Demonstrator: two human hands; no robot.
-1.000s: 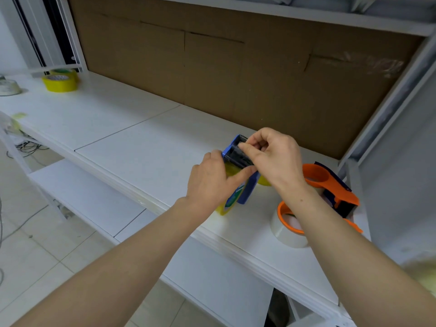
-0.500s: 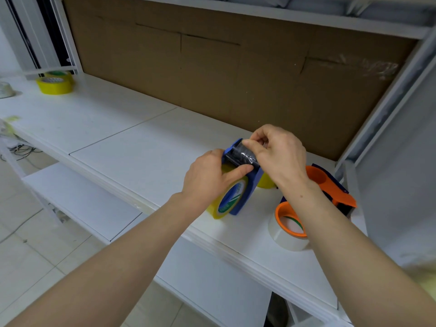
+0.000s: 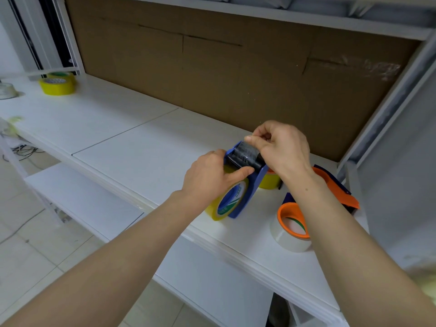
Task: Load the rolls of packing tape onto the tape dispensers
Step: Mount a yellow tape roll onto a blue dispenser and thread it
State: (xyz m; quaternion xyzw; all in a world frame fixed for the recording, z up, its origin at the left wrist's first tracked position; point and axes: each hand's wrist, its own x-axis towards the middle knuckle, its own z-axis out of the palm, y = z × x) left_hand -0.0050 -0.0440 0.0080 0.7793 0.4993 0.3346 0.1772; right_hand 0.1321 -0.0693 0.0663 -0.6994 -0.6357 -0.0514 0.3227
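Observation:
A blue tape dispenser stands on edge on the white table, with a yellow tape roll mounted in it. My left hand grips the roll and the dispenser's side. My right hand pinches the tape end over the black roller at the dispenser's top. To the right lies an orange dispenser holding a clear tape roll. Another yellow roll peeks out behind the blue dispenser.
Two yellow rolls sit at the far left of the table, with a clear roll at the left edge. A brown cardboard back panel runs behind the table. A lower white shelf juts out below.
The dispenser has been lowered onto the table and tilted so that the roll's blue-and-green core label shows. My right hand's fingers have moved up along the roller with the tape end.

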